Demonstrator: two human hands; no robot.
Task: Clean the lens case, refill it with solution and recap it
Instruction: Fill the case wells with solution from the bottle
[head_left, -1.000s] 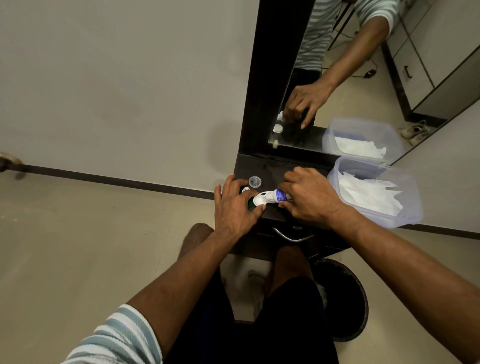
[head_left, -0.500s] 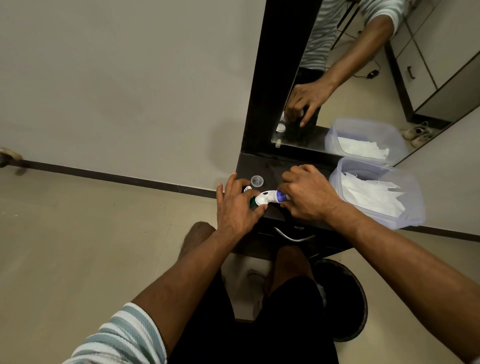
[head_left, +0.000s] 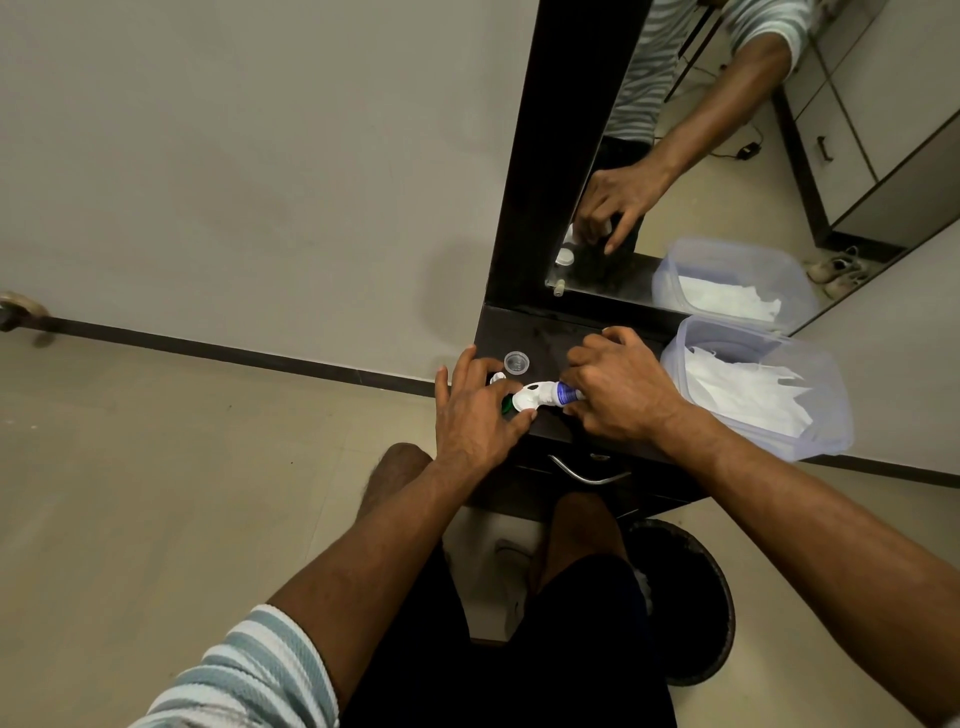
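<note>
My right hand (head_left: 618, 395) grips the solution bottle (head_left: 545, 393), tipped sideways over the dark tabletop (head_left: 550, 338). My left hand (head_left: 475, 410) curls over the lens case (head_left: 505, 402), hiding most of it; a green part shows under the nozzle. A clear cap (head_left: 517, 362) lies just behind. A plastic tub (head_left: 810, 405) of tissues stands to the right, a mirror (head_left: 727, 156) behind, a dark bin (head_left: 696, 603) on the floor below.

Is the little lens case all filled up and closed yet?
Not yet. One cap is off, lying on the dresser top. The right hand tips the solution bottle toward the lens case, steadied by the left hand. Recapping is left.
</note>
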